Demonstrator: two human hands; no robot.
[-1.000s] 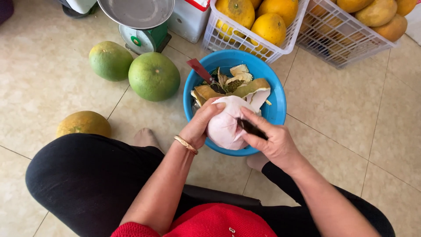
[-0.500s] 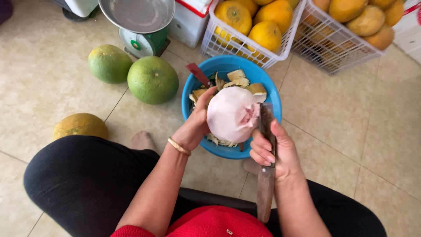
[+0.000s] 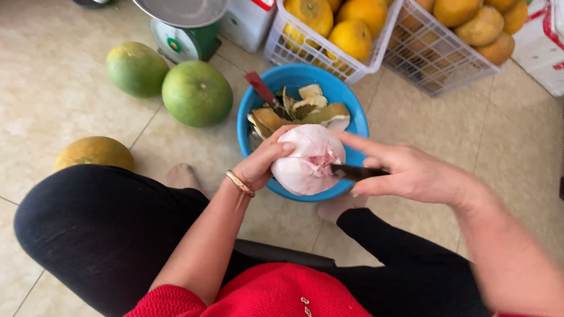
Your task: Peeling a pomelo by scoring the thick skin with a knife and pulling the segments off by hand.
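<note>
A peeled pomelo (image 3: pixel 308 159) is gripped over a blue basin (image 3: pixel 294 79) by the left hand (image 3: pixel 264 164); the right hand (image 3: pixel 405 173), fingers clamped on a knife (image 3: pixel 352 172), risks a slip toward the thumb.

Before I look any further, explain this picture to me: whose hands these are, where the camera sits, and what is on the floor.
There is no machine here. A person sits low over a tiled floor with a camera worn on the head, so the one view looks down at their own arms and lap. The left hand cups a peeled, pale pink pomelo over a blue bowl that holds rind scraps. The right hand holds a dark knife, its tip at the fruit. On the floor lie two green pomelos and a yellowish one. Beyond the bowl stand a green scale and white baskets of yellow fruit.
</note>
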